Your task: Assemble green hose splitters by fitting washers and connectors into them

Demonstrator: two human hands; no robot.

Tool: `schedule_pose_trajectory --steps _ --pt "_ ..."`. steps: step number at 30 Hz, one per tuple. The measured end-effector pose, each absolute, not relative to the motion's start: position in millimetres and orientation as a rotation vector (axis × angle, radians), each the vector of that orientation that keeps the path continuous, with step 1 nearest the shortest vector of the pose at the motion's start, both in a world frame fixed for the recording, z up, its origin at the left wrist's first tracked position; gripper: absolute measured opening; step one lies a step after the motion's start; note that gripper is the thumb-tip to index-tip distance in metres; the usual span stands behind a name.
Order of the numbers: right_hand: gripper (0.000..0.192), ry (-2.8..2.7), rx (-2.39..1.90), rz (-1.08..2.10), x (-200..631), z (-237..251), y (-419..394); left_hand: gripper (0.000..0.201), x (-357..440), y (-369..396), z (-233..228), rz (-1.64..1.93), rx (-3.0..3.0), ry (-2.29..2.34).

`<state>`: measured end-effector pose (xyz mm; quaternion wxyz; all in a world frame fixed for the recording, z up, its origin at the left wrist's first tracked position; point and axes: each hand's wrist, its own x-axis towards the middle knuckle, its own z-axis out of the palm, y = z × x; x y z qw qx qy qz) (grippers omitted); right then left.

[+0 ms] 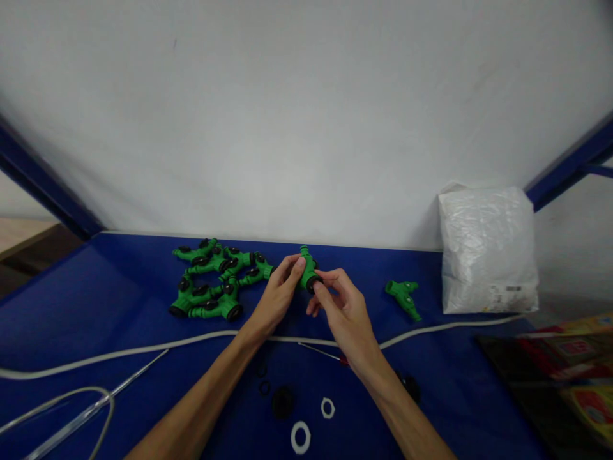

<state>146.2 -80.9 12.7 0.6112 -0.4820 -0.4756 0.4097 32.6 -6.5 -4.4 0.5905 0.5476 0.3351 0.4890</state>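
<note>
Between my two hands is a green Y-shaped hose connector (307,268) with a black collar (313,283) at its near end. My left hand (283,284) grips the green body, its thumb lying on top. The fingers of my right hand (341,303) are closed on the black collar. A pile of similar green connectors with black parts (215,281) lies left of my hands. To the right rests a separate green connector (403,297) without black knobs showing. A screwdriver (325,352) lies partly hidden under my right wrist.
White rings (300,437) and a dark round cap (282,402) lie near the front, with small black rings (264,387). A white cable (191,342) crosses the blue table (119,306). A white plastic-wrapped package (488,249) leans at the back right. Colourful packets (575,351) lie at the right edge.
</note>
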Motion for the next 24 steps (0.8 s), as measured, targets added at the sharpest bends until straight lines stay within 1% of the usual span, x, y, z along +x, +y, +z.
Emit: schedule_pose_trajectory --steps 5,8,10,13,16,17,21,24 --pt "0.024 -1.146 -1.054 1.010 146.1 16.6 -83.4 0.048 35.2 -8.1 -8.4 0.916 0.998 0.654" --pt "0.033 -1.170 -1.107 1.009 146.8 12.5 -82.6 0.047 34.7 -9.2 -7.9 0.846 0.959 0.668" --pt "0.036 -1.217 -1.196 0.921 148.5 8.4 -80.6 0.048 33.4 -8.8 -8.0 0.850 1.038 0.750" --pt "0.030 -1.302 -1.302 0.717 153.3 4.2 -77.0 0.052 30.3 -6.9 -8.9 0.835 1.169 0.876" --pt "0.025 -1.384 -1.363 0.531 158.7 4.4 -74.8 0.058 26.4 -5.7 -7.8 0.775 1.183 0.829" --pt "0.023 -1.412 -1.373 0.476 160.2 5.1 -74.6 0.056 25.2 -5.9 -6.4 0.767 1.202 0.802" --pt "0.020 -1.536 -1.349 0.326 164.1 6.9 -75.1 0.035 22.7 -9.4 1.1 0.782 1.429 0.781" --pt "0.023 -1.604 -1.304 0.298 166.5 5.8 -73.8 0.037 21.8 -9.6 3.6 0.810 1.513 0.783"
